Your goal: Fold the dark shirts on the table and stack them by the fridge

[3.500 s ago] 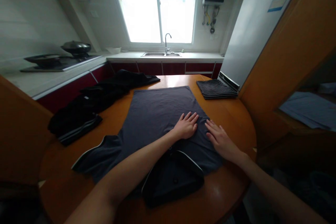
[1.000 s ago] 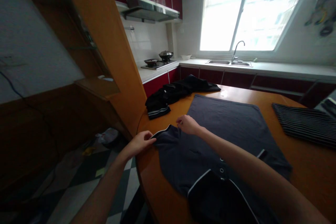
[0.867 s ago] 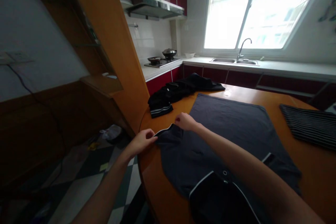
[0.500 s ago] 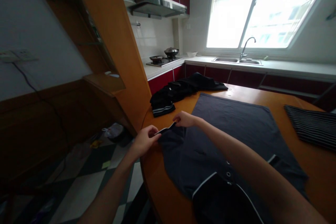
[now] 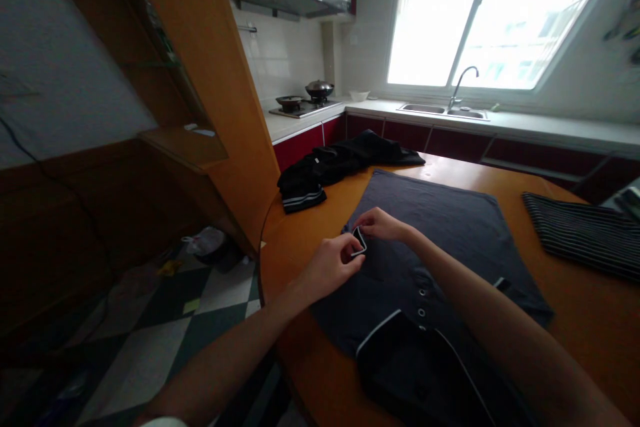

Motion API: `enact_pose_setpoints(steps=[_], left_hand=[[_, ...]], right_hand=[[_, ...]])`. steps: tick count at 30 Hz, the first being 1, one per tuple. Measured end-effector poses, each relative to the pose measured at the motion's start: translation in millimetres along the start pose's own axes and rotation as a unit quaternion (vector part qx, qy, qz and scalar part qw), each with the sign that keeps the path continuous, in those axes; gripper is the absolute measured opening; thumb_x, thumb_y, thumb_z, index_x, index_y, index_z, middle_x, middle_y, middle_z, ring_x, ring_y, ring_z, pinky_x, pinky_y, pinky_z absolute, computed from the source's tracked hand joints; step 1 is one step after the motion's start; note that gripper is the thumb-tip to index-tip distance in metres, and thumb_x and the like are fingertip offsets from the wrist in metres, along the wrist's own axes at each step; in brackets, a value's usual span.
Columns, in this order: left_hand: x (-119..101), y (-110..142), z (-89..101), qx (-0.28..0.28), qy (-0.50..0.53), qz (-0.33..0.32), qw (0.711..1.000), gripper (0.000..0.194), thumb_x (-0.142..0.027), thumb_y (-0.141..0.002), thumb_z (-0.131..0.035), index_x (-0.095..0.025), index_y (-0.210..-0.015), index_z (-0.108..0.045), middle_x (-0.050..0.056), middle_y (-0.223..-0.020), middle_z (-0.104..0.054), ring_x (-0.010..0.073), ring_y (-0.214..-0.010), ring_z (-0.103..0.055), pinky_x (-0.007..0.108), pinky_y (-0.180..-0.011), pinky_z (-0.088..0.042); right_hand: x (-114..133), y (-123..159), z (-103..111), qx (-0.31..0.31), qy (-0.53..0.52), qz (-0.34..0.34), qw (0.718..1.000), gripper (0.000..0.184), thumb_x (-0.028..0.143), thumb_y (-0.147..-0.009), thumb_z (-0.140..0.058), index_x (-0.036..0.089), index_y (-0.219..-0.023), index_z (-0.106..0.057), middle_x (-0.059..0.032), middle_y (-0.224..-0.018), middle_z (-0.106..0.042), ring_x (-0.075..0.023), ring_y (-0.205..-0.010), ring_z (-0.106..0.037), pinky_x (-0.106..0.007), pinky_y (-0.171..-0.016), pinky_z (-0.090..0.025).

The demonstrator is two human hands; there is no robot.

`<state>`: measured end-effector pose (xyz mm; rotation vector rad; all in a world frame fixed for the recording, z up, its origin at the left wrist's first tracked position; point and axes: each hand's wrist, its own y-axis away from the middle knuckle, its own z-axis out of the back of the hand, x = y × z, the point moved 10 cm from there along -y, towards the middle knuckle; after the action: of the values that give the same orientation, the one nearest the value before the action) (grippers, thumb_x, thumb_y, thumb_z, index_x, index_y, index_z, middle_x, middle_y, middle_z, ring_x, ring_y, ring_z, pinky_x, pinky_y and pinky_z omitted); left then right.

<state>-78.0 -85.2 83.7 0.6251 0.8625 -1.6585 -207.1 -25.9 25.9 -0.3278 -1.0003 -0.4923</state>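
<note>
A dark grey-blue polo shirt lies spread on the wooden table, its black collar with white piping toward me and round snaps below the collar. My left hand pinches the white-edged black cuff of one sleeve between thumb and fingers. On the far side of the same cuff, my right hand grips its other end. The cuff is folded up between the two hands, over the shirt's body. My right forearm crosses above the shirt and hides part of it.
Black clothing with striped trim lies crumpled at the table's far left. A folded striped cloth is on the right. The wooden table has a rounded left edge, with the checkered floor below. A wooden partition stands beyond it.
Both hands have moved right with the cuff, bringing the sleeve from the table's left edge inward over the shirt. The cuff was stretched straight and is now bent. The view has shifted slightly.
</note>
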Motion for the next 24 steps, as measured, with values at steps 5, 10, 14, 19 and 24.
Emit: enact_pose_setpoints(steps=[5, 10, 14, 19, 24], left_hand=[[24.9, -15.2, -49.6, 0.116, 0.135, 0.056, 0.982, 0.021, -0.030, -0.082, -0.068, -0.016, -0.097, -0.064, -0.002, -0.063, -0.063, 0.0134, -0.051, -0.062, 0.023, -0.049, -0.047], [31.4, -18.1, -71.3, 0.249, 0.223, 0.113, 0.936, 0.037, -0.037, -0.078, -0.076, -0.013, -0.103, -0.065, 0.004, -0.074, -0.071, 0.0154, -0.058, -0.069, 0.026, -0.055, -0.055], [34.5, -30.0, -53.7, 0.230, 0.234, 0.096, 0.940, 0.038, -0.041, -0.085, -0.068, -0.012, -0.109, -0.064, 0.010, -0.088, -0.074, 0.0154, -0.063, -0.070, 0.025, -0.055, -0.053], [46.7, -37.6, -4.2, 0.025, 0.111, 0.006, 0.994, 0.020, -0.030, -0.092, -0.055, -0.016, -0.099, -0.067, 0.005, -0.084, -0.072, 0.0166, -0.074, -0.068, 0.028, -0.067, -0.054], [32.9, -6.7, -5.0, 0.010, -0.046, -0.084, 0.995, 0.023, -0.022, -0.095, -0.051, -0.020, -0.106, -0.071, 0.008, -0.113, -0.071, 0.0222, -0.108, -0.065, 0.037, -0.099, -0.049]], right_hand=[[-11.0, 4.5, 5.1, -0.056, -0.020, -0.024, 0.998, 0.029, 0.015, -0.075, -0.048, 0.011, -0.087, -0.074, 0.0009, -0.064, -0.064, -0.0114, -0.058, -0.053, -0.023, -0.058, -0.043], [-9.9, 5.8, 4.7, -0.074, -0.019, -0.008, 0.997, 0.025, 0.033, -0.082, -0.059, 0.012, -0.086, -0.073, -0.0005, -0.070, -0.066, -0.0117, -0.061, -0.054, -0.023, -0.058, -0.042], [-12.9, 6.7, 0.2, -0.069, -0.020, 0.006, 0.997, 0.019, 0.028, -0.078, -0.064, 0.012, -0.086, -0.070, 0.0016, -0.066, -0.063, -0.0103, -0.058, -0.052, -0.021, -0.055, -0.040], [-11.4, 9.1, 1.4, -0.081, -0.036, 0.007, 0.996, 0.021, 0.020, -0.080, -0.060, 0.013, -0.097, -0.067, 0.0065, -0.063, -0.053, -0.0089, -0.054, -0.049, -0.021, -0.053, -0.040], [-14.2, 10.2, 1.6, -0.093, -0.008, -0.007, 0.996, 0.030, 0.012, -0.080, -0.057, 0.013, -0.109, -0.064, 0.0061, -0.068, -0.054, -0.0090, -0.054, -0.052, -0.022, -0.056, -0.042]])
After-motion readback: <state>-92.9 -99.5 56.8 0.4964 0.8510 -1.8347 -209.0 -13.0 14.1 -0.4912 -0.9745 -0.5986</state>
